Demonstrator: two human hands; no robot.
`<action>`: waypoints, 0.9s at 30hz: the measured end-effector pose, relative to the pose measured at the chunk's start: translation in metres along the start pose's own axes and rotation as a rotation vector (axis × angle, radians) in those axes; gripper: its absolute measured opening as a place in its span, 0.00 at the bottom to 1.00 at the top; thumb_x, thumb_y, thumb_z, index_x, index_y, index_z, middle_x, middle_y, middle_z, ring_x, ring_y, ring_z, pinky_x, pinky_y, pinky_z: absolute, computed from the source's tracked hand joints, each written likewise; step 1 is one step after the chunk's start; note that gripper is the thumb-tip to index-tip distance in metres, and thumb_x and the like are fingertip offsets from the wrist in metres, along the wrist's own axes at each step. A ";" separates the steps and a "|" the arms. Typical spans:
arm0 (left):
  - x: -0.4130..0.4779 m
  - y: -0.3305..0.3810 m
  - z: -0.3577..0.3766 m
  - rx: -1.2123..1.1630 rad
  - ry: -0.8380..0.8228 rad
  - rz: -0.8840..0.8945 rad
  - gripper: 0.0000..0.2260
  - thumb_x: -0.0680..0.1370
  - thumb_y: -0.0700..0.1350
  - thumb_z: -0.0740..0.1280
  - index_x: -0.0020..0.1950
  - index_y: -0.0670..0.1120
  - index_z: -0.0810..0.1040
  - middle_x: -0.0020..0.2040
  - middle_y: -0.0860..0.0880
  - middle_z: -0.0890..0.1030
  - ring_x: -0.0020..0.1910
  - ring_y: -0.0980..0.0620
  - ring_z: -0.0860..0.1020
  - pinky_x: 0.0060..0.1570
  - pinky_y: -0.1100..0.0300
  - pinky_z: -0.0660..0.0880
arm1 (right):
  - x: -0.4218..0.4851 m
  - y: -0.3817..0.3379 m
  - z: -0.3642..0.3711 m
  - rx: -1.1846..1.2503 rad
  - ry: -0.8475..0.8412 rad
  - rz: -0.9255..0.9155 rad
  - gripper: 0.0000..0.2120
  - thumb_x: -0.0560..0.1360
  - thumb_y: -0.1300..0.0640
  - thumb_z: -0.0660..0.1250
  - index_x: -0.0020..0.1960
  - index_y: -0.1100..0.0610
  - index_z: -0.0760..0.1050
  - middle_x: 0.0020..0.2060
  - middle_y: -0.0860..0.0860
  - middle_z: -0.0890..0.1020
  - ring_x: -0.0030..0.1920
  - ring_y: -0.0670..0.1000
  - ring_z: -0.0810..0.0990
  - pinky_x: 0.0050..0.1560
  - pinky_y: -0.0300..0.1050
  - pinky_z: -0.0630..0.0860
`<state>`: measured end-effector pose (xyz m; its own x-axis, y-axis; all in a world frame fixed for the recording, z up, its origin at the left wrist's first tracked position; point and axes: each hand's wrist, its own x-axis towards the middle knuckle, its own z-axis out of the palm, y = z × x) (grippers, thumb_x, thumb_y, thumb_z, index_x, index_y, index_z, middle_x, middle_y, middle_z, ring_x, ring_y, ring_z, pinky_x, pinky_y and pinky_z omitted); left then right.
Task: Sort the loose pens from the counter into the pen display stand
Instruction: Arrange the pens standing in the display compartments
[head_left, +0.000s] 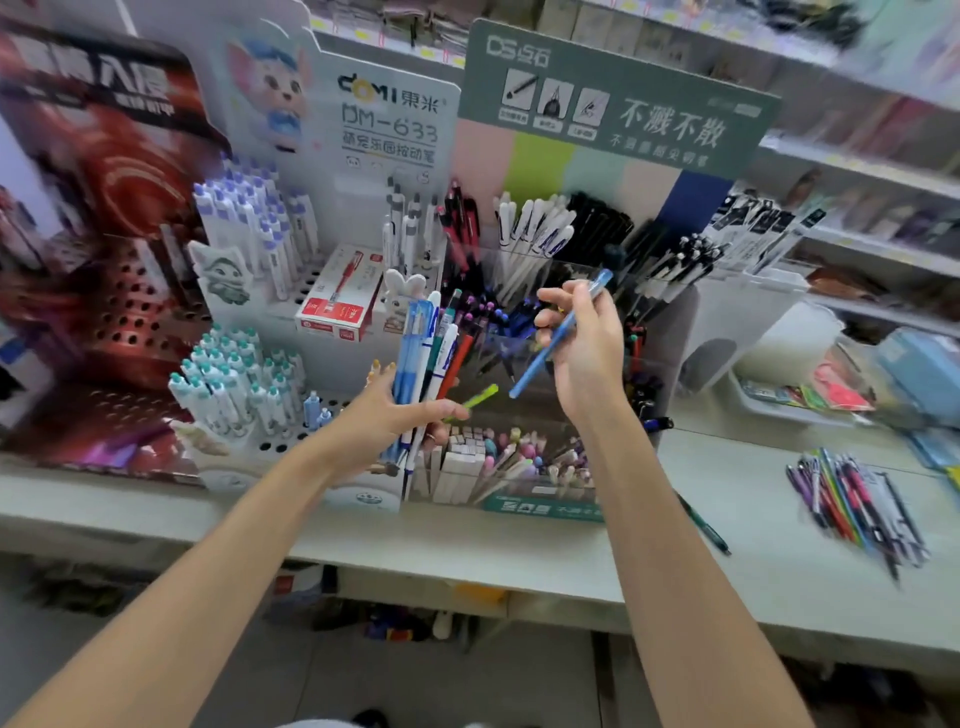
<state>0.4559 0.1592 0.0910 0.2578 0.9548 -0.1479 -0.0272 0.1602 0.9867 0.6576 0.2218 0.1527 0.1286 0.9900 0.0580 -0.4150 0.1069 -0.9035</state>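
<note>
Item: pen sorting, placing step in hand. Left hand (395, 410), fingers curled round a mixed bundle of plastic pens (431, 353) (blue, white, dark green and red barrels), held upright in front of the displays; a thin yellow-green pen (478, 397) juts sideways from the same grip. Right hand (582, 343), raised over the tiered clear acrylic pen display stand (540, 508), pinches one slim light-blue plastic pen (558, 338) between thumb and fingers, barrel slanting down and to the left, lower tip over the stand's middle compartments and touching nothing. Stand: rear tiers hold white, black and red pens; front tier holds pastel sticks and pale boxes; blur hides finer detail. Remaining stock: a loose heap of multicoloured pens (857, 499) on the pale grey counter (519, 545), well to the right of the stand; one dark green pen (704, 525) lying alone near the stand's right front corner. Judgement: task partly done, with the bundle and the heap yet to be sorted. Next move likely calls for finding the compartment with matching pens, turning the light-blue pen upright, lowering it between its neighbours without knocking them, then drawing another from the bundle
</note>
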 end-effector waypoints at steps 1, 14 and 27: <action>-0.001 0.002 0.000 0.030 -0.031 0.004 0.32 0.66 0.55 0.79 0.61 0.38 0.74 0.43 0.42 0.83 0.39 0.50 0.81 0.44 0.51 0.80 | 0.003 -0.007 -0.004 -0.140 -0.042 -0.050 0.06 0.83 0.58 0.60 0.49 0.57 0.72 0.41 0.51 0.80 0.33 0.46 0.75 0.31 0.37 0.71; 0.002 0.009 0.004 0.178 -0.286 -0.037 0.11 0.74 0.42 0.72 0.53 0.45 0.74 0.40 0.48 0.81 0.36 0.56 0.78 0.39 0.63 0.77 | -0.002 -0.031 0.013 -0.899 -0.690 -0.004 0.06 0.75 0.57 0.72 0.50 0.57 0.84 0.58 0.49 0.81 0.57 0.44 0.80 0.56 0.41 0.77; 0.000 -0.001 -0.023 -0.008 -0.257 -0.015 0.13 0.70 0.55 0.76 0.48 0.49 0.84 0.43 0.40 0.77 0.35 0.52 0.74 0.37 0.60 0.75 | 0.037 -0.045 -0.008 0.207 -0.004 -0.101 0.09 0.85 0.56 0.51 0.48 0.57 0.66 0.31 0.51 0.70 0.27 0.48 0.69 0.35 0.44 0.77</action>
<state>0.4340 0.1648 0.0886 0.4955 0.8572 -0.1400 -0.0291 0.1774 0.9837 0.6882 0.2529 0.1925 0.1750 0.9737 0.1458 -0.5762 0.2214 -0.7868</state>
